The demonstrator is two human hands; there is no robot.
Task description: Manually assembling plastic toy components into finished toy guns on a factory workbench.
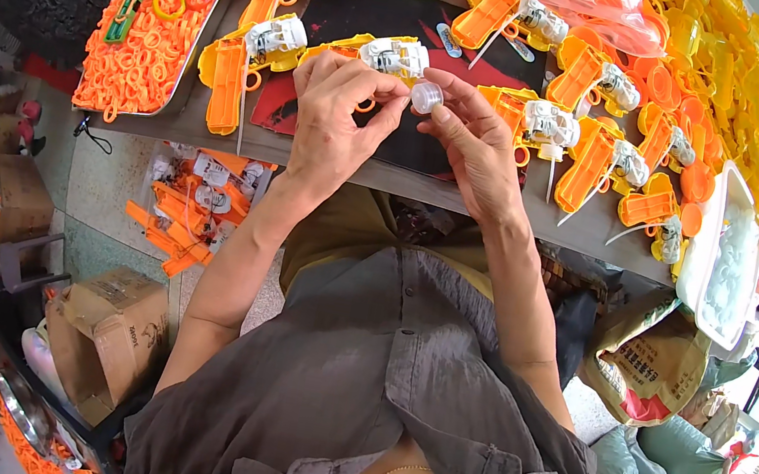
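My left hand grips a yellow plastic toy shell with a white inner mechanism at the table's near edge. My right hand pinches a small clear plastic cap right beside that mechanism, its fingertips almost touching those of the left hand. Both hands work over a dark mat on the grey table.
Several half-open orange and yellow toy shells lie in rows around the mat. A metal tray of orange rings stands at the left. A white tub sits at the right edge. Cardboard boxes and sacks fill the floor.
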